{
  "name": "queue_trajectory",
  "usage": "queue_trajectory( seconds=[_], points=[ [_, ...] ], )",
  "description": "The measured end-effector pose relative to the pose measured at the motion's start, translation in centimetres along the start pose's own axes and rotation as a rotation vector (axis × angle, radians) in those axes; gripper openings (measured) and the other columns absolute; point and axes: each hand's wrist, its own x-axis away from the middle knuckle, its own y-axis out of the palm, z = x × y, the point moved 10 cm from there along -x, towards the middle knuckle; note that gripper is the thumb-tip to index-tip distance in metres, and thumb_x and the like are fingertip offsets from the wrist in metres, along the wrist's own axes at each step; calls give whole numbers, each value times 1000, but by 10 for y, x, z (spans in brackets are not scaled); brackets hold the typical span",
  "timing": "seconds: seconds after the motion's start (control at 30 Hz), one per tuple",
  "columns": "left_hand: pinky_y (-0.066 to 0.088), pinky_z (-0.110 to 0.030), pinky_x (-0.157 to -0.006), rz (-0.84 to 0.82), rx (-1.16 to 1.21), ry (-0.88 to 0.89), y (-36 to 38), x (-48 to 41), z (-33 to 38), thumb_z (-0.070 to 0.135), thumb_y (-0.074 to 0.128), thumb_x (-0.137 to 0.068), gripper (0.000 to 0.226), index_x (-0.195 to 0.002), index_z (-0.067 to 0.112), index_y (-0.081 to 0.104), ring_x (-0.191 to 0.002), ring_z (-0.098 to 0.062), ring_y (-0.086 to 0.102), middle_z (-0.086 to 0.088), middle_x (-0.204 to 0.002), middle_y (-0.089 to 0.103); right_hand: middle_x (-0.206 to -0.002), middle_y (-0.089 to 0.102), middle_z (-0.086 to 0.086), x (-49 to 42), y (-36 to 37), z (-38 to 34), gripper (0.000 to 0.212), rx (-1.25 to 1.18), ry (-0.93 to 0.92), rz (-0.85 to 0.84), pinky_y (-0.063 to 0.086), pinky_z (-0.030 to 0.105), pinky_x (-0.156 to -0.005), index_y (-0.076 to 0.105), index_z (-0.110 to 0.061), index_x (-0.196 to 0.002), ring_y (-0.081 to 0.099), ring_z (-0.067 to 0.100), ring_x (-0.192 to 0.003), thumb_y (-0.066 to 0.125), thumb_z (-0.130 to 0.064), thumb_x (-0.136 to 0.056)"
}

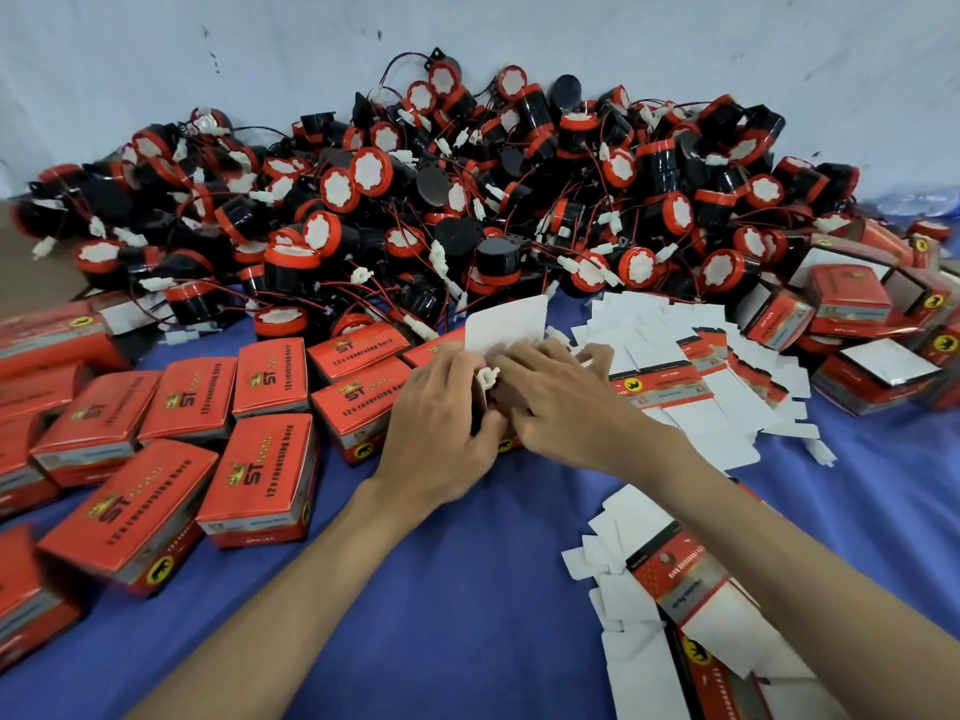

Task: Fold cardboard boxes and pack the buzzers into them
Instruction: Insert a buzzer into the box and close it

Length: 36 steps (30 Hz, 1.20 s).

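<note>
Cardboard box is gripped by left hand and right hand, fingers curled.

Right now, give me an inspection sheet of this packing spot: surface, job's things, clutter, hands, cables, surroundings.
Surface: blue cloth spread under everything.
Job's things: buzzer pile at the back; closed red boxes at left; flat box blanks at right; open box under both hands, white flap up.
Clutter: nothing seen.
Grippers: left hand grips the open box; right hand lies on it, fingers blurred.
Cables: red and black leads tangled through the pile; a white connector sticks up between the hands.
Surroundings: pale wall behind.
</note>
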Motion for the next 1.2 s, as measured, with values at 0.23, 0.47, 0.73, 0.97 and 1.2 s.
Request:
queue_trajectory(
  seconds=[0.23,0.47,0.73,0.97,1.2],
  points=[
    [27,-23,-70,-29,18,10,-1,1,0,25,43,-75,33,-97,2,51,-77,-23,48,-8,-95,54,-126,37,-14,0,5,1,16,-62,-13,-114,12,41,-93,49,-36,-89,28,15,-115,39,-24,-94],
    [33,-25,-71,-58,6,45,-1,3,2,26,46,-83,30,-99,1,54,-78,-22,50,-8,-97,55,-111,33,-15,5,9,-2,40,-239,30,-199,23,43,-96,47,-46,-83,26,10,-105,17,-73,-86],
    [37,-28,-74,-82,-7,38,1,2,-1,25,45,-80,37,-107,1,53,-83,-25,51,-10,-104,54,-105,59,-2,-3,-9,-2,19,-542,-65,73,39,36,-93,71,-9,-96,48,12,-100,55,-20,-97],
    [41,-38,-73,-97,0,63,1,3,1,18,53,-79,29,-103,2,55,-80,-25,50,-9,-98,52,-79,63,0,-5,-14,9,5,-686,-52,119,42,25,-72,75,-8,-80,56,16,-75,74,-12,-83],
    [42,-39,-85,-135,30,57,4,4,-1,18,48,-82,49,-128,2,50,-95,-27,52,-12,-114,51,-101,64,-8,-3,-13,-3,14,-538,-234,53,41,19,-87,77,-10,-97,54,7,-96,66,-9,-90]
  ],
)
